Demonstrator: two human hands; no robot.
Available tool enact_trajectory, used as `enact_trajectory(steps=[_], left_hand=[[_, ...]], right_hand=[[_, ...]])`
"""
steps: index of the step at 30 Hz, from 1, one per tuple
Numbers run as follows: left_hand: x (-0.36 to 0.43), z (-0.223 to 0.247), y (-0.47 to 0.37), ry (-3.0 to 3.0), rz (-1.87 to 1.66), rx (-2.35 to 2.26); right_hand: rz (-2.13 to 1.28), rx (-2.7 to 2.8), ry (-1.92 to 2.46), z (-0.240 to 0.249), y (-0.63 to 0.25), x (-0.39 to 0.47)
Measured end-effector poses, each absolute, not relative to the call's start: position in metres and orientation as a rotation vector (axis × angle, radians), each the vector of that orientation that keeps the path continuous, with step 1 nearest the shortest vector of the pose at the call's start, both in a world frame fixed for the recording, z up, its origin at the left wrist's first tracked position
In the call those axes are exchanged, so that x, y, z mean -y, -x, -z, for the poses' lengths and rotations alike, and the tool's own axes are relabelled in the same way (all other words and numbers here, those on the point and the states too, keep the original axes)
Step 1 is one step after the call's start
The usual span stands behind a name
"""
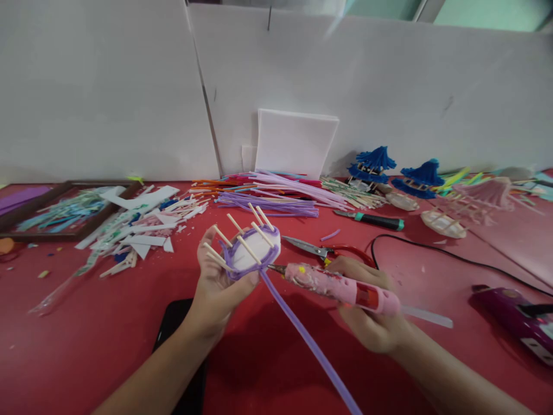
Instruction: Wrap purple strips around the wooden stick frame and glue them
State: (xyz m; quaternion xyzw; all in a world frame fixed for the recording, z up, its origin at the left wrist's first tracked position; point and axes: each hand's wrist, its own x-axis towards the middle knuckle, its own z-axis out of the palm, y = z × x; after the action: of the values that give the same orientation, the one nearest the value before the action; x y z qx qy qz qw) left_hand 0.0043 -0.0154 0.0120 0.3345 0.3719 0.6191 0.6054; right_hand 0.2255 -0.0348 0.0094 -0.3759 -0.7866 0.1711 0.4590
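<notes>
My left hand [222,297] is closed round a small white oval base [246,252] with several pale sticks standing up from its edge. A purple fuzzy strip [302,331] runs round the rim of the base, and its loose length hangs down toward the bottom right. My right hand [371,314] grips a pink glue gun [337,286], with a clear glue stick out of its back end. The gun's metal tip is at the right side of the rim, by the strip and close to my left thumb.
Scissors [305,248] and a black-and-green cutter [375,221] lie beyond the gun, near a black cable. Purple strips [268,204], white scraps [149,239] and blue-roofed models [419,178] are farther back. A dark phone [173,320] lies beneath my left arm.
</notes>
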Motion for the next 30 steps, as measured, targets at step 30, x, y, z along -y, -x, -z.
enact_trajectory(steps=[30], left_hand=[[0.0165, -0.0118, -0.0014, -0.802, -1.385, -0.886]], right_hand=[[-0.33, 1.855, 1.019, -0.0143, -0.2307, 0.0325]])
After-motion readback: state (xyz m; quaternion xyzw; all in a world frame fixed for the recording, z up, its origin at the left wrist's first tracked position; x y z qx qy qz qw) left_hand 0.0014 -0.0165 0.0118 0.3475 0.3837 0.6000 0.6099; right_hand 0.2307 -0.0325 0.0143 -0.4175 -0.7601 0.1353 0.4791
